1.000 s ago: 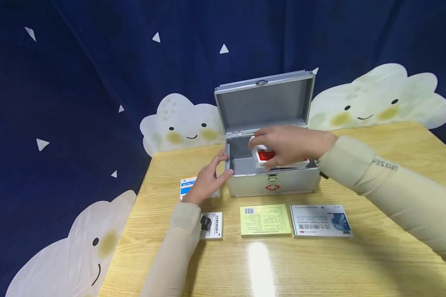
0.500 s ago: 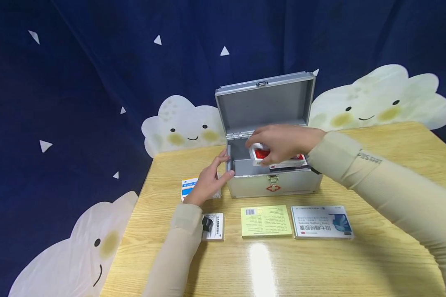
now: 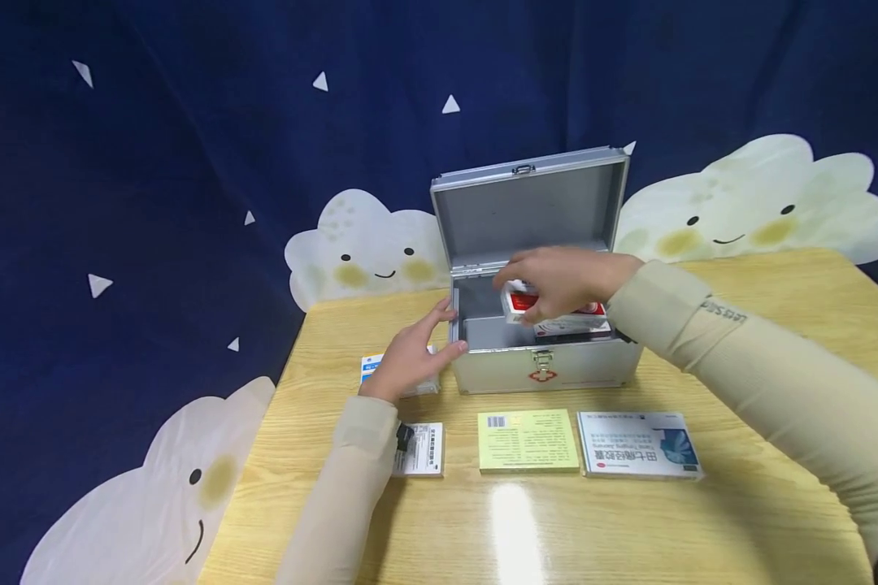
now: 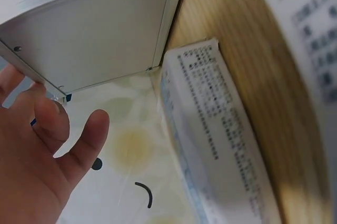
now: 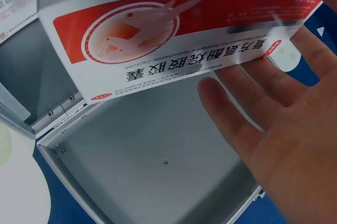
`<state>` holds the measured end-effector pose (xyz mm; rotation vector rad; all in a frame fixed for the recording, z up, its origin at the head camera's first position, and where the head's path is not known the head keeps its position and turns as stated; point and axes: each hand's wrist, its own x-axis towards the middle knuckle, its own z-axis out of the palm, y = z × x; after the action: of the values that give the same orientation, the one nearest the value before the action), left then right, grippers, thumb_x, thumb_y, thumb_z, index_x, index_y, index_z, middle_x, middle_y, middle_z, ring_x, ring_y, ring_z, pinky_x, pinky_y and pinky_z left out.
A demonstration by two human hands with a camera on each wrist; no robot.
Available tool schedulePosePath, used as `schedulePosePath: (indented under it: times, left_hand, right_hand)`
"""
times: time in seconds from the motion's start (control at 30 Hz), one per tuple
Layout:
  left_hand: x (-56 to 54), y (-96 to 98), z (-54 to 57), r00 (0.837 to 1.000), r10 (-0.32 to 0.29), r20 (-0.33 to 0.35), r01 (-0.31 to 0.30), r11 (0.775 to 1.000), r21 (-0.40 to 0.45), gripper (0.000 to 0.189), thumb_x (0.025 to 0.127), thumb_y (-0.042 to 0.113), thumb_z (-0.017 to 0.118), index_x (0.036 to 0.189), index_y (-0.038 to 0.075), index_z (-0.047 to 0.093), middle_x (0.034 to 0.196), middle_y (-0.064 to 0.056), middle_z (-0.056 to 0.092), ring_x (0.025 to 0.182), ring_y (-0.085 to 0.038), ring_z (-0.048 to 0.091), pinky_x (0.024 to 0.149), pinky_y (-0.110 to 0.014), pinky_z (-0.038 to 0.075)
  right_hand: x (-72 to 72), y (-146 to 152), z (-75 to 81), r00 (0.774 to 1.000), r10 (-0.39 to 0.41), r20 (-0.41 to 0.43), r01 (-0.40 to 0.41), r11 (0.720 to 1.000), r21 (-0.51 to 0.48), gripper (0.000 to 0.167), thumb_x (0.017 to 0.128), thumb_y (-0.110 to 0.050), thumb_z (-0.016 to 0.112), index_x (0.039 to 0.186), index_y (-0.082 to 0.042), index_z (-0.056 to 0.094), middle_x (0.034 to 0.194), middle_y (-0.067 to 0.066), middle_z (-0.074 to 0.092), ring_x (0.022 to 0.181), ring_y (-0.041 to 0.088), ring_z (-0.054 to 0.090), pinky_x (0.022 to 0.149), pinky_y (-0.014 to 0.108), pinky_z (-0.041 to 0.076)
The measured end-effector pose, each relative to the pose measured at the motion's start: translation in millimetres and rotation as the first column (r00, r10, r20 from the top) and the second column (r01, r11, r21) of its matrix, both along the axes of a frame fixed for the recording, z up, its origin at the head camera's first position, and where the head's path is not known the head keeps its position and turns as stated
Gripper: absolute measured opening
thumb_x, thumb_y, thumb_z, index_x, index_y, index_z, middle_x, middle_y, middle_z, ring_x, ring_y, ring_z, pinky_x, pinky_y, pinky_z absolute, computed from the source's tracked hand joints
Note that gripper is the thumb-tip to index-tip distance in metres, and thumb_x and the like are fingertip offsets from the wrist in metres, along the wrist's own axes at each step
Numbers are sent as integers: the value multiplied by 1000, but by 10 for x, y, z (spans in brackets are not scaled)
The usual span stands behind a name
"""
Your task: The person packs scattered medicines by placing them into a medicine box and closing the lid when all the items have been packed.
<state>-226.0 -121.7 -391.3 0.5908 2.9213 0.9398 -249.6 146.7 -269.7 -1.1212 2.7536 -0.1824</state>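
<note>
My right hand (image 3: 567, 278) grips a red and white medicine box (image 5: 179, 29) inside the mouth of an aluminium first-aid case (image 3: 493, 375), whose lid stands raised. In the right wrist view the fingers lie along the far edge of this box; the thumb is mostly out of sight. Under the held box, another white box (image 3: 574, 327) lies in the right part of the case. My left hand (image 3: 413, 355) rests its fingertips on the case's left rim, thumb apart from the fingers. In the left wrist view, a white printed box (image 4: 218, 129) stands beside the case wall.
A yellow-green box (image 3: 528, 441) and a white-blue box (image 3: 638, 445) lie on the wooden table (image 3: 600, 536) before the case. Near the left forearm is a white box (image 3: 426, 449). A blue-white box (image 3: 370, 367) is partly behind my left hand. A dark blue curtain (image 3: 380, 138) hangs behind.
My right hand and the red and white box have shifted slightly left over the case, showing more of the white box beneath. My left hand stays at the rim; the head view has moved a little.
</note>
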Motion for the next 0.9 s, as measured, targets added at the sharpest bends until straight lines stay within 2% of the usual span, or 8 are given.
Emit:
schedulePosePath:
  times: [0.07,0.23,0.5,0.67,0.9]
  left_hand:
    - [-11,9,8,1000,-7,2,7,1000,-19,76,92,58,58,157,36,25,151,16,49,139,-29,50,114,-52,40]
    - [-4,19,19,1000,-2,7,2,999,-32,78,92,59,59,157,37,23,150,16,50,140,-29,49,115,-52,39]
    - [25,40,29,999,-11,43,10,1000,9,78,92,53,61,157,37,22,150,15,50,135,-36,52,114,-56,38]
    - [16,52,24,1000,6,23,-7,999,37,73,92,52,62,155,37,28,150,16,49,138,-34,50,114,-56,38]
    - [23,57,-9,999,24,32,-25,999,30,75,92,55,59,156,38,24,150,16,50,142,-30,46,114,-54,38]
  right_hand:
    - [1,6,-17,1000,-6,9,6,1000,7,62,81,-28,79,139,-20,57,139,10,59,118,30,61,104,56,48]
    - [-26,7,-57,1000,-8,28,8,1000,10,67,80,-28,81,141,-22,54,140,10,59,115,28,61,102,55,49]
    - [-88,12,-77,999,-12,50,10,999,43,59,78,-27,80,133,-17,61,134,12,61,116,29,60,101,54,49]
    - [-134,-8,-84,998,-33,54,31,999,42,59,77,-23,80,132,-16,61,133,11,61,113,28,60,100,53,49]
    - [-187,-43,-154,997,-24,68,19,997,74,58,75,-23,81,130,-16,62,129,12,61,106,26,59,94,49,53]
